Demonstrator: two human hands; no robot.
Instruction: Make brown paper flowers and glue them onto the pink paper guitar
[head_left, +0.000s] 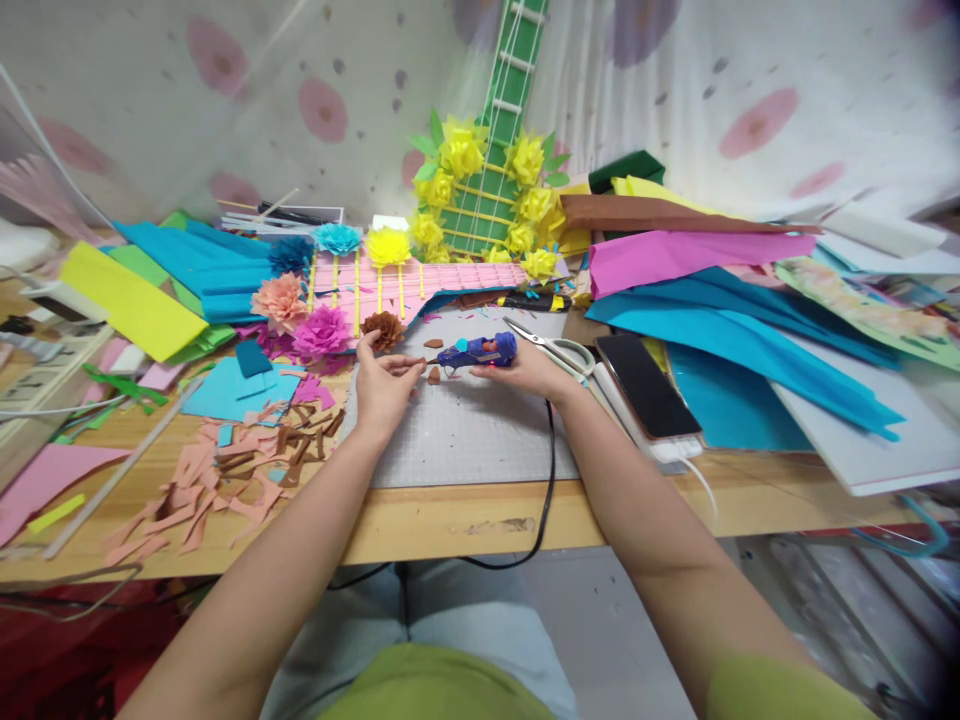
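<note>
My right hand (525,370) is wrapped round a blue hot glue gun (480,351), whose nozzle points left. At the nozzle tip, my left hand (382,385) pinches what looks like a small brown paper petal, mostly covered by the fingertips. Two loose brown paper petals (433,375) lie on the grey cutting mat (465,440) under the gun. Just behind my left hand sits a brown paper flower (383,330), at the edge of a pink guitar-shaped piece (450,275) with yellow strips. Pink (321,333), peach (279,300) and yellow paper flowers (388,246) also rest on it.
Scissors (559,352) and a phone (649,385) lie right of my right hand. A black cord (551,490) hangs over the table edge. Paper scraps (202,470) cover the left side. Behind stands a green guitar neck (510,110) with yellow flowers; crepe paper (735,330) is heaped right.
</note>
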